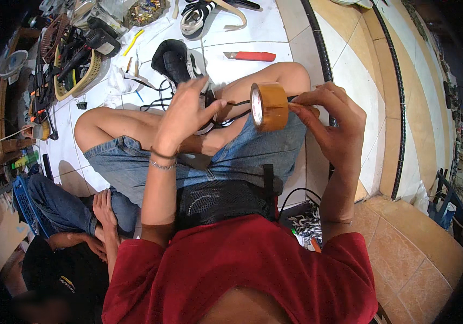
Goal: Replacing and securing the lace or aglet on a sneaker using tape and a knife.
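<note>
A roll of brown tape (pixel 275 108) is seen over the denim shorts (pixel 261 148) of the seated person, its round opening turned to the left. Just right of the roll, the thumb and fingers of the right hand (pixel 338 121) are pinched together on a black lace (pixel 239 102), which is seen on both sides of the roll; whether the tape's edge is also gripped cannot be told. Left of the roll, the left hand (pixel 184 110) is held open with the thumb spread, its fingers blurred; whether the black shoe (pixel 171 63) just beyond them is touched cannot be told. Above the roll, a red utility knife (pixel 255 56) is laid on the white tiled floor (pixel 258 35), and a second shoe (pixel 192 24) is placed farther up and to the left. Far left of the roll, a yellow basket (pixel 90 81) is filled with dark items
</note>
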A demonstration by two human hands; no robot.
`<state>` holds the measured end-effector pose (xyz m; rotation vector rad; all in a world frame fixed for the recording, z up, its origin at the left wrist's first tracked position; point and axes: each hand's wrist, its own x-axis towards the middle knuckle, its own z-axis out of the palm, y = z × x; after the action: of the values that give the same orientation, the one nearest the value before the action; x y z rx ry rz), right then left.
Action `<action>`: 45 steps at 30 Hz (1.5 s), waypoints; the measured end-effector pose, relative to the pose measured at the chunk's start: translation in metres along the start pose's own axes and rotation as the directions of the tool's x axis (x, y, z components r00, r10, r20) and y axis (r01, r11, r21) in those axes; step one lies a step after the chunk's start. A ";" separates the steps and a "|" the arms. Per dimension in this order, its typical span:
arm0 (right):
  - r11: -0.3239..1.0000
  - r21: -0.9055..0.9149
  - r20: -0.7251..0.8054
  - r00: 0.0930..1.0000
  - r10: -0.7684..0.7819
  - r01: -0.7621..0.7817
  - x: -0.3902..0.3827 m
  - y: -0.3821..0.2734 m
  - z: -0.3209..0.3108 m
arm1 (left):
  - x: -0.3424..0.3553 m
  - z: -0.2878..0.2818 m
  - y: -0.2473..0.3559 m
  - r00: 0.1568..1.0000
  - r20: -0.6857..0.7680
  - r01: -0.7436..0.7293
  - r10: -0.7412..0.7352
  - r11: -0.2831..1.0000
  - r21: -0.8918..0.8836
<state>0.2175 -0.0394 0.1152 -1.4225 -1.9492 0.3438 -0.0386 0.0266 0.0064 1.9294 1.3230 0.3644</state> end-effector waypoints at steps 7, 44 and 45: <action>0.995 -0.088 0.082 0.996 -0.042 0.049 0.002 -0.016 0.001 | -0.003 0.013 0.072 0.813 -0.222 -0.581 0.539 0.724 -0.371; 0.780 0.452 0.061 0.887 0.458 -0.434 0.083 0.153 0.116 | 0.043 -0.067 0.079 0.802 -0.381 -0.577 0.460 0.761 -0.297; 0.824 0.422 0.011 0.911 0.413 -0.378 0.069 0.142 0.094 | 0.047 -0.068 0.077 0.784 -0.400 -0.594 0.474 0.760 -0.264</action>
<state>0.2478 0.0927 -0.0091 -1.5101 -1.3872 0.8292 -0.0077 0.0831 0.0989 1.9300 0.7507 1.1742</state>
